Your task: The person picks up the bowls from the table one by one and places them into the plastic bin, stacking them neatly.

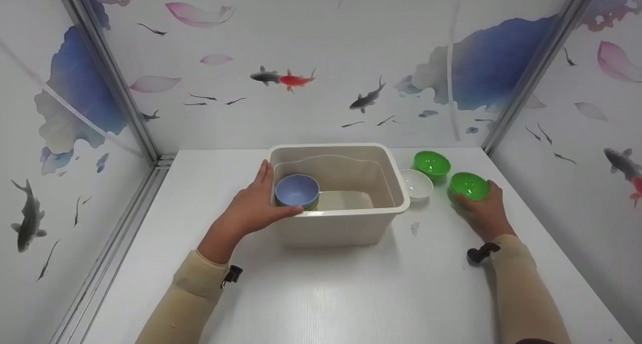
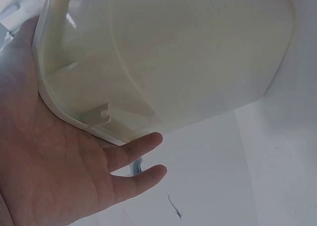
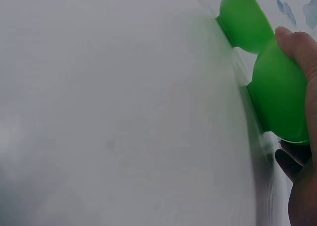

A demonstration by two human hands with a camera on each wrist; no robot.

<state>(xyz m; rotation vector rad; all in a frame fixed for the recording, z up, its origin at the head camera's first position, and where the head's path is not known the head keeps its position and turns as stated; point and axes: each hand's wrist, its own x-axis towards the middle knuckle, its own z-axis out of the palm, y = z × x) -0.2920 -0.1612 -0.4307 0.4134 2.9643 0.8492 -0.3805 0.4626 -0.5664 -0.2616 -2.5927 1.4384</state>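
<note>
My left hand (image 1: 251, 208) rests against the left front corner of a beige plastic tub (image 1: 331, 228), its thumb along the front rim. In the left wrist view, two fingers (image 2: 141, 181) stretch out straight past the rim. Inside the tub, at its left, a blue bowl (image 1: 297, 189) sits on top of other bowls, of which a yellow-green edge shows. With thumb and fingers on opposite sides, my right hand (image 1: 489, 211) grips a green bowl (image 1: 469, 185), which is upright; the right wrist view shows the bowl's base (image 3: 257, 109) at the table surface.
To the right of the tub stand a white bowl (image 1: 417, 186), close to the tub's wall, and a second green bowl (image 1: 431, 164) behind it. The white table (image 1: 321, 304) is enclosed by printed panels (image 1: 321, 108) at the back and both sides.
</note>
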